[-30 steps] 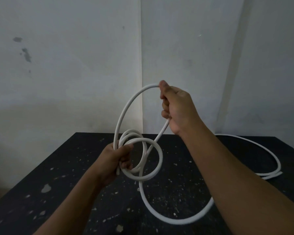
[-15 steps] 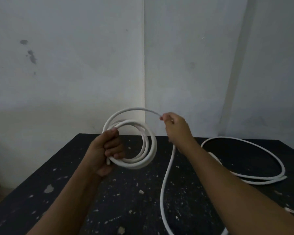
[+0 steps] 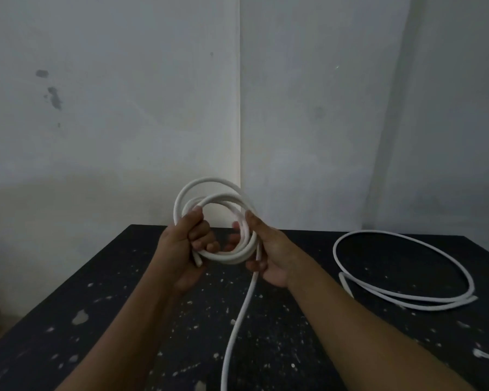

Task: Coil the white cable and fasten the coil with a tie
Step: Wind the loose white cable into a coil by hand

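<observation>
Left grip clamped the coil on its left side, keeping the loops stacked above the bench. Right grip closed round the coil's right side, gathering them. Spare cable lay to the coil's right.

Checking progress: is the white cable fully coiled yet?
Partly: left hand and right hand hold several loops; much white cable lies loose on the table.
</observation>
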